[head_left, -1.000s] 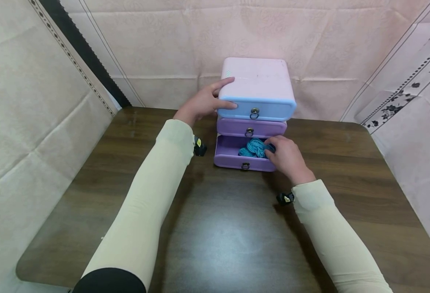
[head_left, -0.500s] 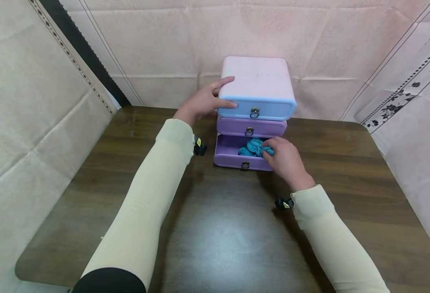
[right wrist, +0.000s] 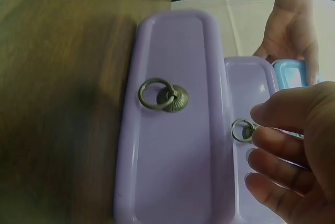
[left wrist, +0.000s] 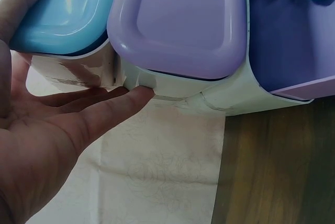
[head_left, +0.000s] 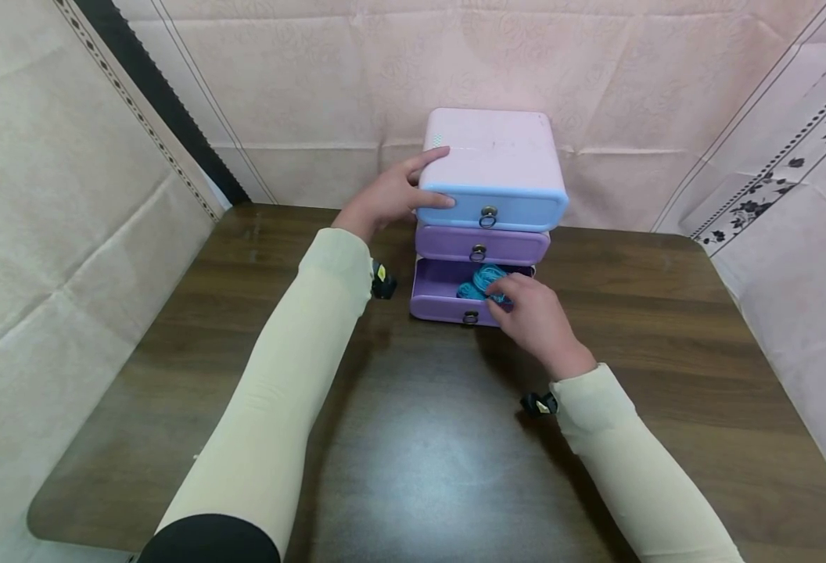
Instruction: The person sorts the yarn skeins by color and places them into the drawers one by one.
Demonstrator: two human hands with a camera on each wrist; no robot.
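Observation:
A small drawer cabinet (head_left: 493, 148) has a pale pink top, a blue top drawer (head_left: 526, 209) and two purple drawers below. My left hand (head_left: 385, 195) rests on its left side, thumb on the blue front and straight fingers along the side in the left wrist view. The bottom purple drawer (head_left: 430, 307) is pulled out, with a bundle of turquoise yarn (head_left: 486, 276) inside. Over the drawer's right front is my right hand (head_left: 536, 320), its fingertips close to the yarn. In the right wrist view its fingers (right wrist: 277, 164) are loosely bent, with no yarn showing between them.
The cabinet stands at the back of a brown wooden table (head_left: 413, 446), against a pale patterned cloth (head_left: 300, 86). Ring pulls hang on the drawer fronts, including a brass-coloured ring (right wrist: 156, 94) on the bottom drawer. The middle purple drawer (head_left: 448, 244) is closed.
My right hand has moved left and toward me along the bottom drawer, uncovering its right back corner. The yarn's right part is drawn in leftward. My left hand stays in place.

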